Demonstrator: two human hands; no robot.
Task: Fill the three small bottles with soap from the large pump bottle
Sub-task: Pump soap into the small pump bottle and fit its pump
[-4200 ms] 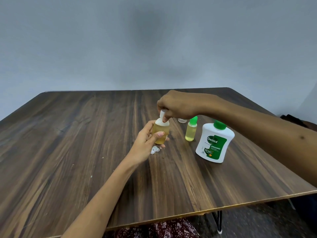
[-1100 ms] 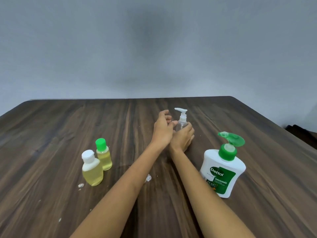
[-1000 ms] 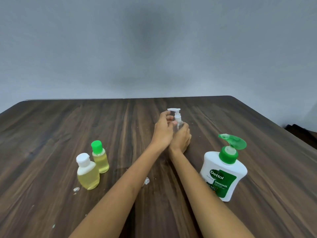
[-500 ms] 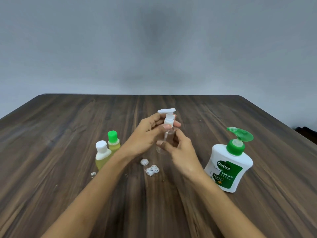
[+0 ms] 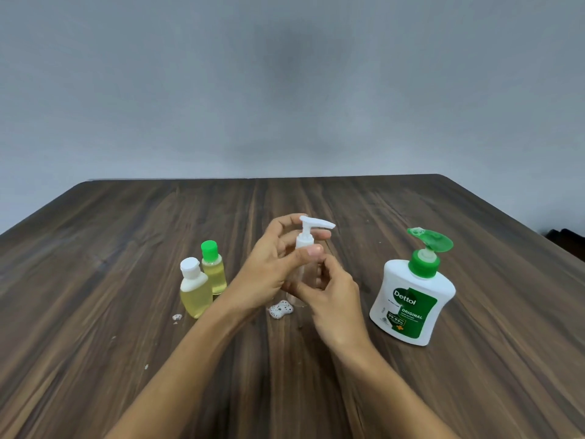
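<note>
Nearest the viewer, two bare forearms enter from 6 o'clock and converge over the middle of the dark wood-grain table (image 5: 95, 312). The right hand (image 5: 332, 299) sits at centre, its fingers curled round the lower body of a small clear pump bottle (image 5: 305, 267). The left hand (image 5: 269, 270), at about 9 o'clock of that bottle, has thumb and fingers closed on the bottle's neck just under the white pump head (image 5: 311, 224), whose spout points toward 3 o'clock. The bottle stands roughly upright between the two hands and looks empty; whether its base touches the table cannot be told.

Just below the hands, at 7 o'clock of the clear bottle, a white foam blob (image 5: 281, 309) lies on the table. A smaller foam speck (image 5: 176, 317) lies further toward 9 o'clock.

At 9 o'clock of the hands stand two small filled bottles holding yellow liquid: the white-capped bottle (image 5: 193, 288) nearer, and the green-capped bottle (image 5: 213, 267) just beside and behind it, both upright and capped.

At 3 o'clock of the hands, well apart, stands the large pump bottle (image 5: 411, 299), white with a green label and green pump, upright.

Beyond the table's far edge at 12 o'clock is a plain grey wall (image 5: 285, 90).
</note>
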